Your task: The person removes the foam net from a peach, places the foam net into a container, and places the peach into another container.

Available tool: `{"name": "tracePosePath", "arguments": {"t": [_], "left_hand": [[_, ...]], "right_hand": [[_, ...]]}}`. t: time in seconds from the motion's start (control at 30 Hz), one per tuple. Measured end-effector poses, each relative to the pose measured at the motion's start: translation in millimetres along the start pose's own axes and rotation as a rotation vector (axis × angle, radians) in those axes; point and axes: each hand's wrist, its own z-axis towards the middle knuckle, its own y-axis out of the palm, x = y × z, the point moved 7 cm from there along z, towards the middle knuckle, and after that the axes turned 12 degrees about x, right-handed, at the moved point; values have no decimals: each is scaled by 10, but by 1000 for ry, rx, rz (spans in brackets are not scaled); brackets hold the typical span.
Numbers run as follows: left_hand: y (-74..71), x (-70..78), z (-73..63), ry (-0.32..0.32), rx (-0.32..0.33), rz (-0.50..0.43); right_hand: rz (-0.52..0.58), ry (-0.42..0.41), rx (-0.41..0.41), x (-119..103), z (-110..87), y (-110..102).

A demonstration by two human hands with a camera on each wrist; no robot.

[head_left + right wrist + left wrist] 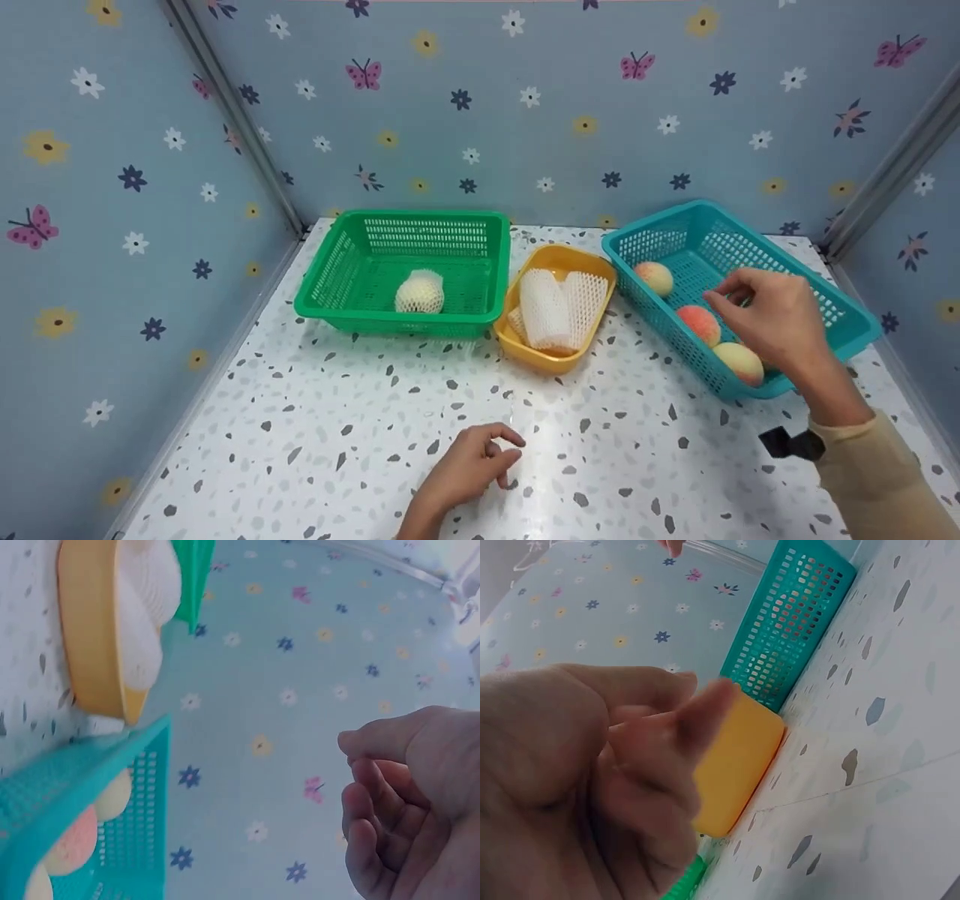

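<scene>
My right hand point(776, 319) hovers over the teal basket point(847, 330), its fingers loosely bent and holding nothing. Three peaches lie along that basket's near side: a pale one point(654, 278), a redder one point(699, 325) and a yellowish one point(739, 364) closest to the hand. My left hand point(472, 465) is above the table in front of the yellow basket point(551, 364), fingers loosely curled with nothing in them. White foam net sleeves point(545, 309) lie in the yellow basket. Inside the green basket point(405, 322) sits a round fruit in a foam net point(420, 292).
The green, yellow and teal baskets stand in a row at the back of the speckled white table point(337, 465). Flower-patterned panels point(480, 112) rise behind and at both sides. A black strap point(791, 443) is on the right wrist.
</scene>
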Motion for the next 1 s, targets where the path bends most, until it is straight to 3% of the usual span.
{"name": "tracePosePath", "arguments": {"t": [0.13, 0.43, 0.7, 1.0], "left_hand": [[-7, -33, -58, -32, 1, 27], [-109, 19, -126, 28, 3, 95], [-421, 119, -122, 106, 108, 166], [-804, 422, -26, 263, 223, 278]], "right_hand": [[22, -53, 50, -173, -202, -14], [43, -151, 114, -400, -498, 21], [96, -162, 25, -436, -766, 187], [194, -94, -142, -353, -1080, 397]]}}
